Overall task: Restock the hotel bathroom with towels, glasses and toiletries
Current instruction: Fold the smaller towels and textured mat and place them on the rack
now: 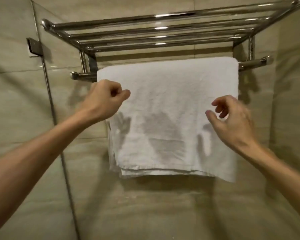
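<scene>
A white folded towel [168, 104] hangs over the lower bar of a chrome wall rack [255, 64]. My left hand [105, 99] hovers in front of the towel's upper left edge, fingers curled into a loose fist with nothing in it. Over the towel's right side, my right hand [232, 118] has its fingers loosely bent and apart, holding nothing. Both hands cast shadows on the cloth, so they seem to be off its surface.
The rack's upper shelf of several chrome bars [156, 28] juts out above the towel with nothing on it. Beige tiled wall [163, 208] surrounds it. A glass panel edge with a metal bracket [34, 46] runs down the left.
</scene>
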Motion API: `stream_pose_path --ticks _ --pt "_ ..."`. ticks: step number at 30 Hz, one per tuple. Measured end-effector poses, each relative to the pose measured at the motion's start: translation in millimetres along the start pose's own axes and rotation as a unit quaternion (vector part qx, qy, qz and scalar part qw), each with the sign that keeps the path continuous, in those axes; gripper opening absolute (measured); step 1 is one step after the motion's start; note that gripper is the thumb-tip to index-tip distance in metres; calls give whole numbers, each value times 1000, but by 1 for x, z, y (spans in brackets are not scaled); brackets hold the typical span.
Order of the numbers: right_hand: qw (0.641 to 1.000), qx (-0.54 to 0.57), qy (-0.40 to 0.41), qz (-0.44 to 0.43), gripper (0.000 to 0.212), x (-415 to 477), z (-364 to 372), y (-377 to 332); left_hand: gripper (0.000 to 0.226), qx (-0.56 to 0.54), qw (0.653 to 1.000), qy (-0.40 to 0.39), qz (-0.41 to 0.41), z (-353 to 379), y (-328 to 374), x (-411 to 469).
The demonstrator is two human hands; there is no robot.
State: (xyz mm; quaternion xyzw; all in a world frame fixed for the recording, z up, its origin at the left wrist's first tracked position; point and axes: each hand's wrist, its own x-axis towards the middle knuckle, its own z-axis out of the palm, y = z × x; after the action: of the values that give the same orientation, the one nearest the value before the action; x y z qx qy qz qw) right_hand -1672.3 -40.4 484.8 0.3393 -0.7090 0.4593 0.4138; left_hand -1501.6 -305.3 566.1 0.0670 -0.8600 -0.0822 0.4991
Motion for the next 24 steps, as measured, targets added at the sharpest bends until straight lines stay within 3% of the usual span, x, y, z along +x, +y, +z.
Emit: stream_pose_path --ticks 3,7,13,20,24 --pt "994 57 -88 38 8 -80 -6 -34 48 -55 983 -163 59 1 19 -29" --pt "981 54 -167 87 6 -198 -20 -65 41 -38 915 -360 175 22 29 -95" --pt "946 18 -227 229 26 -360 -61 -113 47 -92 826 -466 305 52 45 -215" --pt "883 -74 -214 412 19 -515 -144 -172 41 -266 699 -589 306 88 90 -380" --pt "842 -124 -195 488 18 -582 -205 -209 31 -300 635 -630 330 94 145 -478"
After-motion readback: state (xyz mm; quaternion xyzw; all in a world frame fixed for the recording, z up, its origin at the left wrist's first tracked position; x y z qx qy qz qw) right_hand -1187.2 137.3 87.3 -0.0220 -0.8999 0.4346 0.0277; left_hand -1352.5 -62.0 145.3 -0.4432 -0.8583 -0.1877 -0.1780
